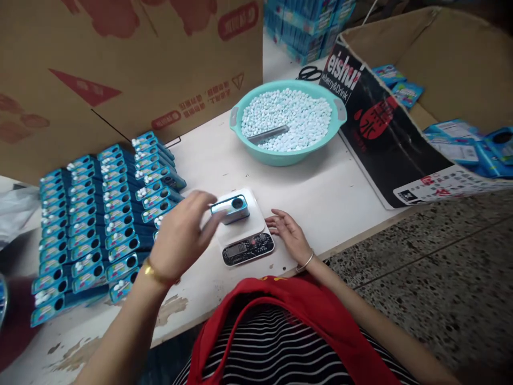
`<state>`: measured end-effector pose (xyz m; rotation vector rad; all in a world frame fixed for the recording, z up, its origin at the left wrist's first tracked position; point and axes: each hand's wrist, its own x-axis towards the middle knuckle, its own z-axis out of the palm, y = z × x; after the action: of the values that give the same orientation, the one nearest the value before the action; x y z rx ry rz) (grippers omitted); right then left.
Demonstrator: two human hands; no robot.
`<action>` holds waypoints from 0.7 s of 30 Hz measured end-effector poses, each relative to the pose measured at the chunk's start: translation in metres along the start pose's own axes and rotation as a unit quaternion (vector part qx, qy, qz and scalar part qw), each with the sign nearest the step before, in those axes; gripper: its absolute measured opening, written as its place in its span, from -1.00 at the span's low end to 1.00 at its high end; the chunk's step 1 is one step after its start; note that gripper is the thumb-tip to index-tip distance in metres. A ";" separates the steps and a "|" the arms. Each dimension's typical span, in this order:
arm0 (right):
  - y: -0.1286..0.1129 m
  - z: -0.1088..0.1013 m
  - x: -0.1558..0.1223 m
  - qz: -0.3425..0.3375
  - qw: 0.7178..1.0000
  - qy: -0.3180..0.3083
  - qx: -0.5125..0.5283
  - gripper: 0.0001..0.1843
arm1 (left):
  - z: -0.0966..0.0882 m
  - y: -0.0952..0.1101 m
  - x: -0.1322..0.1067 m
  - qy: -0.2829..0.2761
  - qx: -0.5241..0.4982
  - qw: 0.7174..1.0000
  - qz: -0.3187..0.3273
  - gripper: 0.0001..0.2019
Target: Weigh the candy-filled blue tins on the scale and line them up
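Note:
A small blue box with a round dark hole in its top lies on a white digital scale, whose display looks like 0.0. My left hand is at the box's left end, thumb and fingers apart, with the thumb crossing its top edge; the fingertips are slightly blurred. My right hand lies beside the scale's right edge, fingers loosely spread and holding nothing. Left of the scale stand several rows of similar blue boxes, many with small white pellets at one end.
Behind the scale stands a turquoise basin of pale pellets with a clear scoop. A large cardboard carton walls the back left. An open carton with blue packs is at right, scissors behind the basin, stacked packs beyond.

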<state>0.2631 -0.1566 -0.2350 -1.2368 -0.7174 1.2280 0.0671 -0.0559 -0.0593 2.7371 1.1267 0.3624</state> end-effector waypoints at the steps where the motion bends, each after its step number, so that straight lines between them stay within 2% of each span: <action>1: -0.001 0.000 0.000 0.004 1.000 -0.001 -0.003 -0.52 | -0.001 -0.004 -0.014 0.006 -0.018 0.999 -0.049 -0.72; 3: -0.003 -0.001 0.000 0.007 1.000 0.000 -0.006 -0.52 | 0.009 -0.014 -0.043 -0.034 -0.053 0.989 -0.132 -0.73; 6: -0.005 -0.002 0.000 0.013 1.000 0.006 -0.004 -0.53 | 0.043 -0.031 -0.082 -0.138 -0.131 0.960 -0.206 -0.67; 9: -0.005 -0.002 0.001 0.022 1.000 0.008 0.005 -0.54 | 0.076 -0.039 -0.103 -0.165 -0.176 0.939 -0.246 -0.63; 11: -0.005 -0.003 0.001 0.025 1.000 0.009 0.010 -0.54 | 0.086 -0.039 -0.106 -0.146 -0.189 0.936 -0.258 -0.63; 13: -0.005 -0.003 0.001 0.024 1.000 0.011 0.007 -0.54 | 0.087 -0.036 -0.104 -0.108 -0.199 0.938 -0.261 -0.63; 17: -0.005 -0.003 0.001 0.022 1.000 0.010 -0.006 -0.53 | 0.074 -0.029 -0.092 -0.008 -0.193 0.954 -0.231 -0.65; 21: -0.005 -0.003 0.002 0.026 1.000 0.011 -0.004 -0.54 | 0.062 -0.024 -0.078 0.098 -0.151 0.969 -0.168 -0.74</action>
<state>0.2676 -0.1547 -0.2318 -1.2816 -0.6785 1.2522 0.0146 -0.0977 -0.1368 2.2369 1.4204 0.6999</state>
